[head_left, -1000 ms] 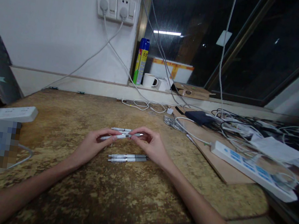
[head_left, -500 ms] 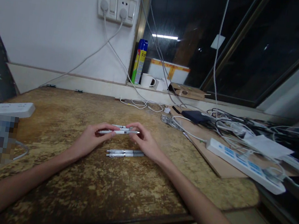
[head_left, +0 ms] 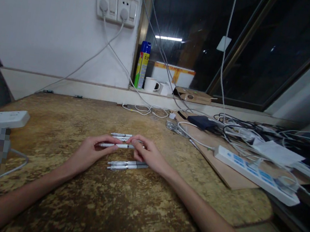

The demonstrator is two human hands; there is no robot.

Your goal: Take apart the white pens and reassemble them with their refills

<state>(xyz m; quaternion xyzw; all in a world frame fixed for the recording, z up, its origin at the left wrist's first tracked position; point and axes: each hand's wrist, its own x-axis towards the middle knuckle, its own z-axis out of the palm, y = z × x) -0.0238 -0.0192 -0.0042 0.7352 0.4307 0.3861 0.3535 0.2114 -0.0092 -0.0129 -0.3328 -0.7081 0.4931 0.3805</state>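
White pen (head_left: 123, 146) in mid-frame — left hand (head_left: 88, 151) pinching its left part, right hand (head_left: 150, 155) its right — over the bench (head_left: 131, 205)

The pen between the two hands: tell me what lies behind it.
Behind the held pen, more pens lie on the table. The right hand covers their right ends, so those ends, and anything else beneath that hand, cannot be seen.

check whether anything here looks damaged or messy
The brown wooden tabletop looks worn, its finish patchy. On the right, black and white cables lie tangled beyond the long white blue-socketed power strip.
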